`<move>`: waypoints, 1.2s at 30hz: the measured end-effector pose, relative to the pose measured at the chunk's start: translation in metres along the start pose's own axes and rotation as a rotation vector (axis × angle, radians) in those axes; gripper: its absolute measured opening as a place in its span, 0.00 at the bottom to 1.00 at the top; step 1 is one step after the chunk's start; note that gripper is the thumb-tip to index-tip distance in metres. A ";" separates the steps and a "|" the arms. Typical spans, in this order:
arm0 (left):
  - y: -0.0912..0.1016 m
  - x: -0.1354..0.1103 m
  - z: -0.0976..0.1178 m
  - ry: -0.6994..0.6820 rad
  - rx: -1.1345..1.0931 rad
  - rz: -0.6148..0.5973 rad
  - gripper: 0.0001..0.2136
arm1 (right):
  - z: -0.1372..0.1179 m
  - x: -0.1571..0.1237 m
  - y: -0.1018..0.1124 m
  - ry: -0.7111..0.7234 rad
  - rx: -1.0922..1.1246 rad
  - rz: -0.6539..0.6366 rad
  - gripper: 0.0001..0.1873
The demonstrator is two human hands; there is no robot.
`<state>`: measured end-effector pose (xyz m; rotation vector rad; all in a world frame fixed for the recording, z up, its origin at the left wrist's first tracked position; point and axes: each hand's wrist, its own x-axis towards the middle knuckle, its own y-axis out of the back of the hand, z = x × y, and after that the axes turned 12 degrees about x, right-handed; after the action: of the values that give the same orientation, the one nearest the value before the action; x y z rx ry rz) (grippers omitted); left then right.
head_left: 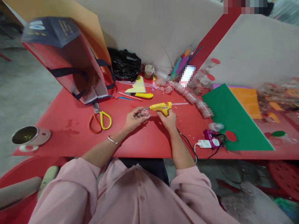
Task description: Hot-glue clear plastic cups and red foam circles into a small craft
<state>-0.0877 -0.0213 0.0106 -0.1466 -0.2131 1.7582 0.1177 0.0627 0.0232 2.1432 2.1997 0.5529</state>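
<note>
My right hand (pixel 168 119) grips the handle of a yellow glue gun (pixel 160 107), with a glue stick jutting out of its back to the right. The gun's nozzle points left at a small clear round piece (pixel 144 114) pinched in the fingers of my left hand (pixel 134 119). Both hands hover just above the red table (pixel 70 124) near its middle. A black cord runs from the gun along my right forearm to a white plug (pixel 205 143).
Orange and yellow scissors (pixel 100 119) lie left of my hands, a yellow utility knife (pixel 140 95) behind them. A red and blue bag (pixel 67 62) stands at the back left. A row of clear round pieces (pixel 193 99), a green sheet (pixel 235 121) and an orange sheet lie to the right. A metal cup (pixel 25 135) sits at the left edge.
</note>
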 end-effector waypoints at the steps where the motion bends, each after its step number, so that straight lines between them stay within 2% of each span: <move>1: 0.000 0.000 0.001 0.008 0.000 -0.004 0.32 | 0.000 0.000 0.000 0.003 0.006 -0.006 0.28; 6: 0.001 0.000 0.001 0.030 0.000 0.010 0.34 | 0.000 0.001 0.000 -0.008 0.010 -0.023 0.28; 15: 0.005 0.002 -0.004 -0.062 0.125 0.015 0.28 | 0.006 0.003 -0.001 0.027 -0.019 0.003 0.29; 23: 0.005 0.001 -0.004 -0.069 0.156 0.030 0.28 | 0.002 0.003 0.000 0.020 -0.021 -0.023 0.30; 28: 0.006 0.003 -0.006 -0.069 0.130 0.053 0.28 | 0.003 0.002 -0.001 0.036 0.003 -0.049 0.29; 36: 0.004 0.005 -0.005 -0.095 0.153 0.132 0.28 | -0.002 -0.001 -0.004 -0.024 -0.009 -0.073 0.31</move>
<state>-0.0912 -0.0168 0.0055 0.0347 -0.1393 1.9076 0.1136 0.0608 0.0241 2.0446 2.2479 0.5289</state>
